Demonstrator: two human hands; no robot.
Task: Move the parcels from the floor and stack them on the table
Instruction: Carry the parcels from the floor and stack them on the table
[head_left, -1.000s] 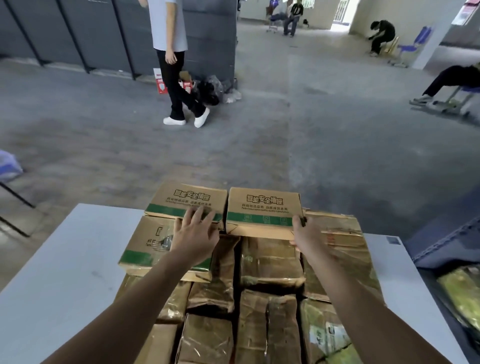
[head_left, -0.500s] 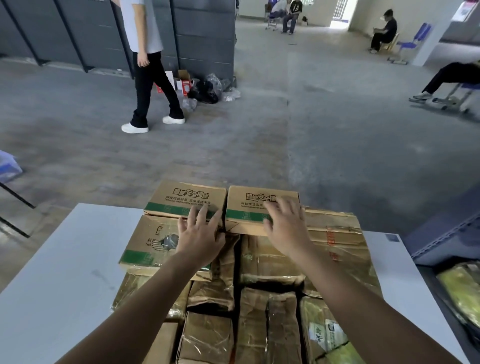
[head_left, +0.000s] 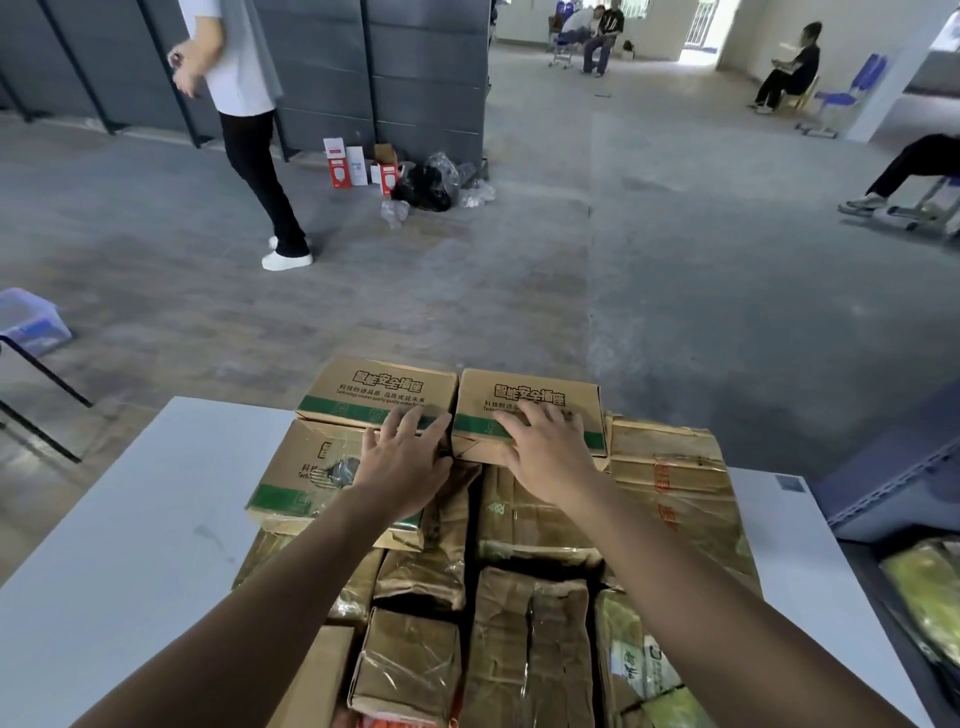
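Several brown cardboard parcels are stacked on a white table (head_left: 130, 545). Two printed boxes with green stripes sit side by side on top at the far edge: the left box (head_left: 374, 389) and the right box (head_left: 530, 395). My left hand (head_left: 402, 457) lies flat, fingers spread, against the near edge of the left box. My right hand (head_left: 545, 447) rests flat, fingers spread, on the near top of the right box. Neither hand grips anything. A larger printed box (head_left: 301, 478) lies under the left one. Taped parcels (head_left: 524, 634) fill the near rows.
A person in a white shirt and black trousers (head_left: 249, 130) walks on the grey floor beyond the table. Small boxes and a black bag (head_left: 415, 182) lie by the grey partition. Seated people are at the far right. A blue-lidded bin (head_left: 28, 322) stands at left, a shelf (head_left: 904, 499) at right.
My right hand slid from the right box's right corner to its near top. The left hand stayed on the left box. The walking person moved left.
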